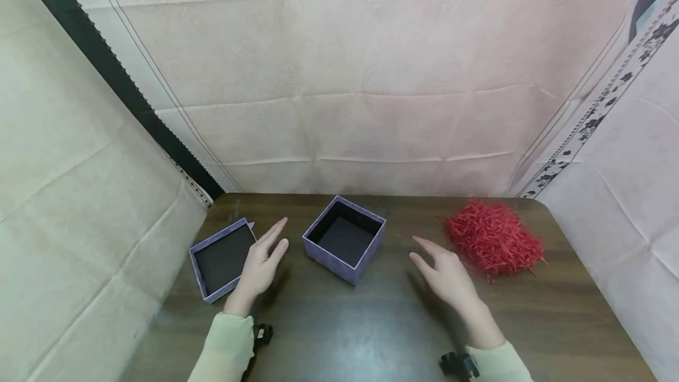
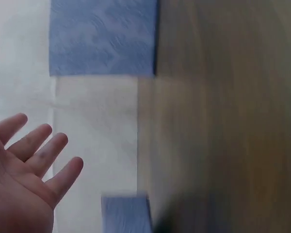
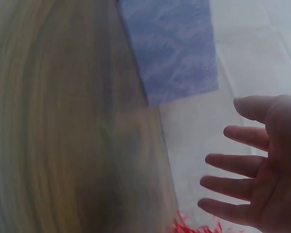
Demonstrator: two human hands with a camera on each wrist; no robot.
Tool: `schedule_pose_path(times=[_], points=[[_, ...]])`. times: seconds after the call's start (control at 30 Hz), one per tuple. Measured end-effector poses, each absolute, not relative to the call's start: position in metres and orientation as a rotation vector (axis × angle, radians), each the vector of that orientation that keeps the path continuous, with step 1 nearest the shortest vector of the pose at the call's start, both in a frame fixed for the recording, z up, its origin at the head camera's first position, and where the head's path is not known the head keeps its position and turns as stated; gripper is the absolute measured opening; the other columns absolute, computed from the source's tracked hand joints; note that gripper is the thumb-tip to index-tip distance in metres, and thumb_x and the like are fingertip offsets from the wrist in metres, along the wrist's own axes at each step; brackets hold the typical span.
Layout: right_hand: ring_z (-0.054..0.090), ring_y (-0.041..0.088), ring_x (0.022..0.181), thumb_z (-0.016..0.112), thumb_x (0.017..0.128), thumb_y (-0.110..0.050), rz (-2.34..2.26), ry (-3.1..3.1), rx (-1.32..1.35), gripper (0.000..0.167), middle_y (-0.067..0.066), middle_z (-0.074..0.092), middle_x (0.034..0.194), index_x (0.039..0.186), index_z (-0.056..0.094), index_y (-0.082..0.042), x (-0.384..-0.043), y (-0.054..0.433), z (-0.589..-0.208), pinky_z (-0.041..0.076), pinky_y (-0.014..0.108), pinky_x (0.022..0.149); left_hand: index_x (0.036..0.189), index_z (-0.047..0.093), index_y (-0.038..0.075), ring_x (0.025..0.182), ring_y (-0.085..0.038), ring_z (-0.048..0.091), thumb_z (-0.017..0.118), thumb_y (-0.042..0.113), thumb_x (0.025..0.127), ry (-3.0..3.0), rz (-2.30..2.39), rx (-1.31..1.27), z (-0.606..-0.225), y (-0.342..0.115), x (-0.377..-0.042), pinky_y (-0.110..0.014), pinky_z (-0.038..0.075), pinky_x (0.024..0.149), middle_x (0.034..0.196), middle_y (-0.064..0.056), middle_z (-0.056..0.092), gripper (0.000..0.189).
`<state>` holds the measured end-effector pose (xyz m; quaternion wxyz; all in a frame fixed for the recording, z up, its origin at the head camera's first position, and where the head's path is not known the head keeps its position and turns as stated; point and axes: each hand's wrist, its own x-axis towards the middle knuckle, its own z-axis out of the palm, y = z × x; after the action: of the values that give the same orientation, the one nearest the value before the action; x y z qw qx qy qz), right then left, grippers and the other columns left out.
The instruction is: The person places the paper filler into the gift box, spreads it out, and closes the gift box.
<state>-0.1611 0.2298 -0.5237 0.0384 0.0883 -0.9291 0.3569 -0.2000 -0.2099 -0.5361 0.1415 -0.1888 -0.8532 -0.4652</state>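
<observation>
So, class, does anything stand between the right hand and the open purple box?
Nothing visible does: in the head view, only tabletop shows between the right hand and the purple box. The red shreds lie right of the hand.

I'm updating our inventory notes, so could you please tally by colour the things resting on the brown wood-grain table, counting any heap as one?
Purple with black inside: 2 (deep, square, open-topped box; shallow, square, lid-like tray)
Red: 1 (loose heap of thin shredded strips)
Total: 3
</observation>
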Motion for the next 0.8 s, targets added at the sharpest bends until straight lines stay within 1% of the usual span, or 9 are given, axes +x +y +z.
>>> schedule_pose_path(times=[0.07, 0.13, 0.27, 0.4, 0.53, 0.63, 0.73, 0.8], points=[[0.056, 0.037, 0.141, 0.062, 0.109, -0.045, 1.230, -2.791, 0.232, 0.054, 0.012, 0.061, 0.153, 0.155, 0.059, -0.016, -0.161, 0.220, -0.526, 0.045, 0.063, 0.112, 0.158, 0.052, 0.005, 0.146, -0.032, 0.050, 0.056, 0.018, 0.113, -2.397, -1.456, -0.487, -0.538, -0.199, -0.204, -0.017, 0.034, 0.115, 0.160, -0.013, 0.053, 0.048], [0.058, 0.033, 0.140, 0.065, 0.108, -0.043, 1.361, -2.725, 0.189, 0.054, 0.010, 0.062, 0.151, 0.155, 0.059, -0.017, -0.162, 0.207, -0.527, 0.046, 0.060, 0.112, 0.155, 0.055, 0.002, 0.143, -0.032, 0.054, 0.057, 0.019, 0.113, -2.351, -1.576, -0.409, -0.538, -0.188, -0.206, -0.011, 0.036, 0.110, 0.156, -0.013, 0.057, 0.045], [0.061, 0.031, 0.137, 0.073, 0.104, -0.037, 1.594, -2.611, 0.145, 0.060, 0.010, 0.063, 0.151, 0.157, 0.056, -0.014, -0.165, 0.178, -0.524, 0.047, 0.054, 0.112, 0.151, 0.061, 0.003, 0.139, -0.031, 0.059, 0.058, 0.021, 0.113, -2.280, -1.764, -0.258, -0.538, -0.168, -0.209, -0.011, 0.040, 0.106, 0.149, -0.012, 0.064, 0.042], [0.063, 0.037, 0.133, 0.078, 0.101, -0.031, 1.739, -2.555, 0.156, 0.073, 0.014, 0.057, 0.156, 0.163, 0.046, -0.009, -0.166, 0.150, -0.521, 0.048, 0.055, 0.111, 0.142, 0.068, 0.000, 0.135, -0.030, 0.062, 0.062, 0.019, 0.111, -2.214, -1.857, -0.165, -0.539, -0.155, -0.209, -0.013, 0.044, 0.104, 0.139, -0.013, 0.070, 0.036], [0.063, 0.040, 0.132, 0.081, 0.098, -0.027, 1.792, -2.518, 0.158, 0.082, 0.017, 0.051, 0.161, 0.165, 0.039, -0.006, -0.163, 0.132, -0.519, 0.051, 0.055, 0.107, 0.131, 0.076, 0.003, 0.129, -0.026, 0.066, 0.068, 0.018, 0.108, -2.186, -1.863, -0.110, -0.543, -0.149, -0.209, -0.013, 0.047, 0.100, 0.131, -0.011, 0.074, 0.029], [0.059, 0.039, 0.138, 0.083, 0.097, -0.026, 1.767, -2.528, 0.176, 0.086, 0.019, 0.042, 0.166, 0.165, 0.037, -0.001, -0.161, 0.125, -0.519, 0.052, 0.053, 0.106, 0.126, 0.079, 0.003, 0.125, -0.027, 0.068, 0.070, 0.015, 0.106, -2.182, -1.839, -0.099, -0.545, -0.148, -0.209, -0.012, 0.047, 0.098, 0.128, -0.012, 0.076, 0.025], [0.047, 0.038, 0.148, 0.082, 0.097, -0.030, 1.721, -2.570, 0.211, 0.090, 0.021, 0.031, 0.171, 0.165, 0.033, 0.003, -0.161, 0.124, -0.520, 0.051, 0.052, 0.107, 0.123, 0.080, 0.002, 0.122, -0.027, 0.070, 0.071, 0.012, 0.105, -2.176, -1.833, -0.103, -0.545, -0.147, -0.209, -0.013, 0.049, 0.096, 0.124, -0.013, 0.077, 0.023], [0.040, 0.035, 0.152, 0.082, 0.097, -0.033, 1.688, -2.606, 0.221, 0.093, 0.019, 0.026, 0.173, 0.166, 0.030, 0.003, -0.162, 0.126, -0.521, 0.049, 0.051, 0.109, 0.122, 0.080, 0.001, 0.118, -0.025, 0.071, 0.073, 0.011, 0.104, -2.180, -1.826, -0.104, -0.546, -0.147, -0.209, -0.013, 0.050, 0.094, 0.122, -0.013, 0.078, 0.022]])
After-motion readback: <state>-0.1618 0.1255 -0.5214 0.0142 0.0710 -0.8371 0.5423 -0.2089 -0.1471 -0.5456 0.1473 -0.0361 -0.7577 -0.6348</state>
